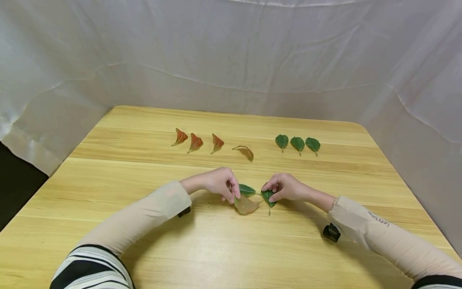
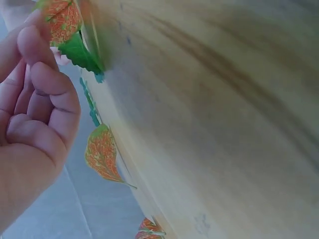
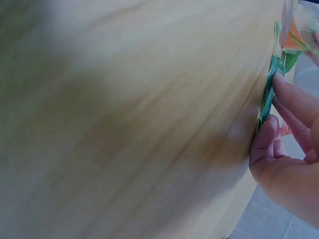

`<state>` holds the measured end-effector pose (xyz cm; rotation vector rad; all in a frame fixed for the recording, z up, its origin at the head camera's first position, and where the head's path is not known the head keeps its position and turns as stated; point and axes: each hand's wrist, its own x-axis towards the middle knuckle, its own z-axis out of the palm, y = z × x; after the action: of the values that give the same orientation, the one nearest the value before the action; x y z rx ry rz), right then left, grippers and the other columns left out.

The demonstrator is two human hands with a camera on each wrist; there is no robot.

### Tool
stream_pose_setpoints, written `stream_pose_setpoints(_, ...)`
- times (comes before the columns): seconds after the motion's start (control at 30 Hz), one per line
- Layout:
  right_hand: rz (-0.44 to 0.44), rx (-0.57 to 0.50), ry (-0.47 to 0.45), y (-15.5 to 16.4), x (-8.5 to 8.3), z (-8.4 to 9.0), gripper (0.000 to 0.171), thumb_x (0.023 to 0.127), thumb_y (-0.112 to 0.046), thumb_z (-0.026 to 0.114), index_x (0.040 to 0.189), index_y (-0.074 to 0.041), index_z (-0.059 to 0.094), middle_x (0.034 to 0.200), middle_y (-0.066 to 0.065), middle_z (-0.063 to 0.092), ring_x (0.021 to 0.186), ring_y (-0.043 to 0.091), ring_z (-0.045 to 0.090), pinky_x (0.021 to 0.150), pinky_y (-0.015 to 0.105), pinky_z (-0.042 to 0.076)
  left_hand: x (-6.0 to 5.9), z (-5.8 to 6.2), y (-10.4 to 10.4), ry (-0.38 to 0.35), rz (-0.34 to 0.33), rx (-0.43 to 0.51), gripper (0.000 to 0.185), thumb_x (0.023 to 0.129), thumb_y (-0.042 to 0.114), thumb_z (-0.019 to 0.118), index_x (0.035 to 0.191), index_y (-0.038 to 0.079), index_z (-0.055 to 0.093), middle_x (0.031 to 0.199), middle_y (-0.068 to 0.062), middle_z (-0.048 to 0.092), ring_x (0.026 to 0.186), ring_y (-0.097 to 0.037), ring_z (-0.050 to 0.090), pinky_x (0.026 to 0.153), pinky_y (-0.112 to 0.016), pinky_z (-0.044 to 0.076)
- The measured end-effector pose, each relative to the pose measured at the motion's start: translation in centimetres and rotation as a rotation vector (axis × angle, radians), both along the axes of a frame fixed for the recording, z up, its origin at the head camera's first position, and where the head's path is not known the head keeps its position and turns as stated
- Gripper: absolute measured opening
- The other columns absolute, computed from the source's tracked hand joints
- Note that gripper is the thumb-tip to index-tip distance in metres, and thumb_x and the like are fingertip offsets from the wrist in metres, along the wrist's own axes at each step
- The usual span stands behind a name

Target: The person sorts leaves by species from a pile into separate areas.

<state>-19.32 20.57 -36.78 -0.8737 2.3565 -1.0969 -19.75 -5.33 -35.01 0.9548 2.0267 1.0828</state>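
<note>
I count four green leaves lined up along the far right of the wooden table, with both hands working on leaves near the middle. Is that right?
Not quite: the head view shows three green leaves in that far-right row on the wooden table, not four. The rest holds: the left hand and right hand work on leaves near the middle.

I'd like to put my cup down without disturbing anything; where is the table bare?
Bare wood lies left of the red leaves, right of the green leaves, and along the near edge between the sleeves. It is crowded around the hands.
</note>
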Motion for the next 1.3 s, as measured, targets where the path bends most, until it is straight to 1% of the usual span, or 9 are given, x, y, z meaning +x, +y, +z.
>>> stream_pose_setpoints(0.23, -0.001, -0.002, -0.002, -0.1, 0.0, 0.0, 0.028, 0.069, 0.003, 0.073, 0.096, 0.008, 0.066, 0.086, 0.01, 0.058, 0.073, 0.018, 0.05, 0.062, 0.024, 0.045, -0.3, -0.1, 0.0, -0.009, -0.102, 0.156, 0.003, 0.076, -0.005, 0.066, 0.075, -0.004, 0.063, 0.068, 0.0, 0.06, 0.055, -0.008, 0.046, 0.052, -0.018, 0.037)
stream_pose_setpoints(0.47, 0.005, 0.004, 0.012, -0.1, -0.1, 0.0, 0.028, 0.069, 0.003, 0.073, 0.096, 0.007, 0.066, 0.086, 0.009, 0.058, 0.073, 0.018, 0.05, 0.063, 0.024, 0.045, -0.5, 0.0, -0.1, -0.004, -0.139, 0.216, 0.003, 0.083, 0.001, 0.06, 0.079, 0.001, 0.059, 0.101, -0.012, 0.062, 0.088, -0.013, 0.056, 0.071, -0.027, 0.045)
stream_pose_setpoints(0.57, -0.001, 0.008, 0.002, -0.1, -0.1, 0.1, 0.028, 0.069, 0.003, 0.072, 0.096, 0.007, 0.066, 0.086, 0.008, 0.058, 0.074, 0.019, 0.05, 0.063, 0.024, 0.045, -0.5, 0.2, 0.0, -0.005, -0.098, 0.235, 0.003, 0.085, 0.002, 0.056, 0.083, 0.001, 0.057, 0.1, -0.009, 0.062, 0.093, -0.015, 0.057, 0.075, -0.03, 0.046)
stream_pose_setpoints(0.67, -0.009, 0.011, -0.015, -0.2, 0.0, 0.2, 0.028, 0.069, 0.003, 0.072, 0.096, 0.007, 0.066, 0.086, 0.009, 0.058, 0.074, 0.019, 0.05, 0.063, 0.023, 0.045, -0.5, 0.3, 0.0, -0.027, -0.031, 0.278, 0.003, 0.086, -0.001, 0.053, 0.088, -0.003, 0.054, 0.082, -0.005, 0.061, 0.07, -0.012, 0.055, 0.064, -0.025, 0.044)
stream_pose_setpoints(0.73, -0.014, 0.013, -0.024, -0.2, 0.0, 0.3, 0.028, 0.069, 0.004, 0.072, 0.097, 0.006, 0.066, 0.087, 0.008, 0.058, 0.075, 0.02, 0.05, 0.064, 0.023, 0.045, -0.6, 0.3, 0.0, -0.043, 0.018, 0.318, 0.008, 0.086, -0.002, 0.053, 0.093, -0.006, 0.052, 0.07, -0.002, 0.055, 0.056, -0.008, 0.044, 0.055, -0.021, 0.038)
stream_pose_setpoints(0.83, -0.017, 0.012, -0.027, -0.2, 0.0, 0.2, 0.028, 0.069, 0.004, 0.072, 0.096, 0.006, 0.066, 0.087, 0.008, 0.058, 0.075, 0.02, 0.05, 0.064, 0.023, 0.045, -0.8, 0.3, -0.1, -0.08, 0.081, 0.391, 0.017, 0.086, -0.006, 0.052, 0.102, -0.007, 0.047, 0.061, -0.002, 0.049, 0.048, -0.007, 0.033, 0.048, -0.02, 0.029)
stream_pose_setpoints(1.0, -0.014, 0.009, -0.024, -0.1, 0.1, 0.1, 0.027, 0.07, 0.003, 0.072, 0.097, 0.006, 0.066, 0.086, 0.007, 0.058, 0.074, 0.019, 0.049, 0.063, 0.023, 0.045, -1.0, 0.2, -0.5, -0.086, 0.17, 0.446, 0.021, 0.085, -0.009, 0.052, 0.102, -0.003, 0.042, 0.062, -0.004, 0.051, 0.052, -0.01, 0.042, 0.052, -0.023, 0.037)
stream_pose_setpoints(1.17, -0.01, 0.016, -0.016, -0.1, 0.1, 0.1, 0.028, 0.07, 0.003, 0.072, 0.097, 0.006, 0.066, 0.087, 0.007, 0.058, 0.075, 0.019, 0.049, 0.064, 0.023, 0.045, -1.2, 0.3, -0.9, -0.025, 0.218, 0.417, 0.007, 0.085, -0.008, 0.053, 0.091, -0.008, 0.052, 0.073, -0.003, 0.057, 0.063, -0.009, 0.052, 0.06, -0.021, 0.044)
stream_pose_setpoints(1.3, -0.012, 0.021, -0.013, -0.1, 0.0, 0.1, 0.028, 0.07, 0.003, 0.072, 0.097, 0.005, 0.067, 0.087, 0.007, 0.058, 0.075, 0.018, 0.05, 0.064, 0.023, 0.045, -1.4, 0.4, -1.4, -0.02, 0.261, 0.377, 0.008, 0.085, -0.006, 0.054, 0.092, -0.009, 0.057, 0.081, -0.005, 0.062, 0.069, -0.01, 0.056, 0.066, -0.023, 0.047)
